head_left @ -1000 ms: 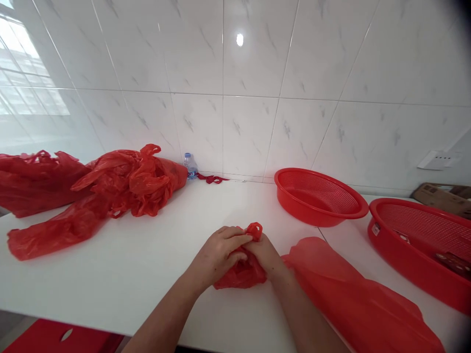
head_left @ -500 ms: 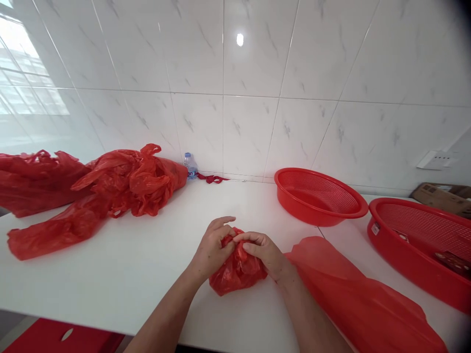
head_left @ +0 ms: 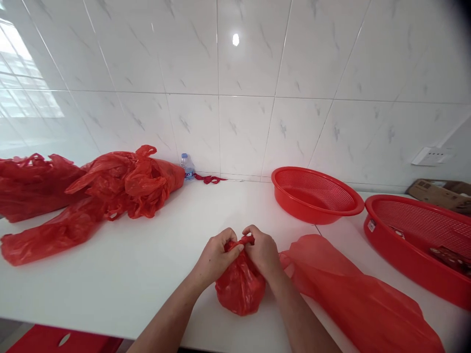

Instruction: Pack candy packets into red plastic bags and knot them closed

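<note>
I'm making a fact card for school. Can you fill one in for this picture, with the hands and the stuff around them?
Left hand: pinching the small red bag at its gathered top
Right hand: pinching the same top
Table: white
Right side: flat red plastic, two red baskets
Left side: heap of red bags
By the wall: plastic bottle
Inside small bag: can't tell

I can't see what the gathered red bag holds; the fingers hide part of its neck. The bottle label is too small to read. Edges cut off the right-hand basket and the red stool.
</note>
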`<state>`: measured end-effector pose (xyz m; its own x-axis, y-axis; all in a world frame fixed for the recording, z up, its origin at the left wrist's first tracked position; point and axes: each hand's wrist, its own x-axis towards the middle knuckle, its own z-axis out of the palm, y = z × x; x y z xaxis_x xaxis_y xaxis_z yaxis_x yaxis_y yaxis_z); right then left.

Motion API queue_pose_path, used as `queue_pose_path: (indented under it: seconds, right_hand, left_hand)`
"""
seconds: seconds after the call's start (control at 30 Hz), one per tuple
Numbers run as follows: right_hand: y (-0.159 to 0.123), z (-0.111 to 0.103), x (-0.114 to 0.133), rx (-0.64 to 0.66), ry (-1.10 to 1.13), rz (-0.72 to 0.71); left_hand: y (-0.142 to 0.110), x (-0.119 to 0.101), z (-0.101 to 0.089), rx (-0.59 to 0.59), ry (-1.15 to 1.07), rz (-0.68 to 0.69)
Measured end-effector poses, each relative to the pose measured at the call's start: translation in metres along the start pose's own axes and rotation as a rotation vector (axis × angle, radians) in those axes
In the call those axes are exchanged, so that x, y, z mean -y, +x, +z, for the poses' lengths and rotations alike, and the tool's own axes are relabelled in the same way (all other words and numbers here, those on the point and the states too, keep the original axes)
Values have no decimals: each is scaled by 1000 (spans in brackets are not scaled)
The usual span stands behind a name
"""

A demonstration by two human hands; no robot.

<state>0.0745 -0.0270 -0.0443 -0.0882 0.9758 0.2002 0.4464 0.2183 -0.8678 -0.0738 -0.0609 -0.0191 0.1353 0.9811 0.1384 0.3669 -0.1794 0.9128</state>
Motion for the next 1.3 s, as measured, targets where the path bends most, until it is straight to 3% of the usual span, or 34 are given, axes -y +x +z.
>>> queue_pose_path:
  seconds: [0.1,0.2,0.3,0.43,0.6,0.67,0.9,1.1,1.23,1.3]
  right_hand:
    - [0,2,-2,-8,106,-30]
    - [-1,-4,2,129,340,-32]
    - [-2,-10,6,269,612,51]
    - [2,-9,3,274,900,140]
    - [9,0,-8,-32,868,158]
    - [8,4,-9,-89,820,196]
    - [5,7,-6,39,1133,345]
    - [0,-4,-3,207,1083,258]
    - [-1,-7,-3,266,1104,246]
    - [-1,-9,-4,290,1161,234]
  left_hand:
    - [-2,2,6,-18,75,46]
    - [0,6,5,-68,201,131]
    - [2,9,-1,-119,306,213]
    - [4,11,-12,-117,409,317]
    - [-1,19,-30,-134,548,491]
    - [-4,23,-36,-97,588,501]
    - [-17,29,-39,-114,633,520]
    - [-15,26,-27,-167,568,540]
    - [-9,27,-18,-82,614,582]
    - [-6,28,-15,-51,636,542]
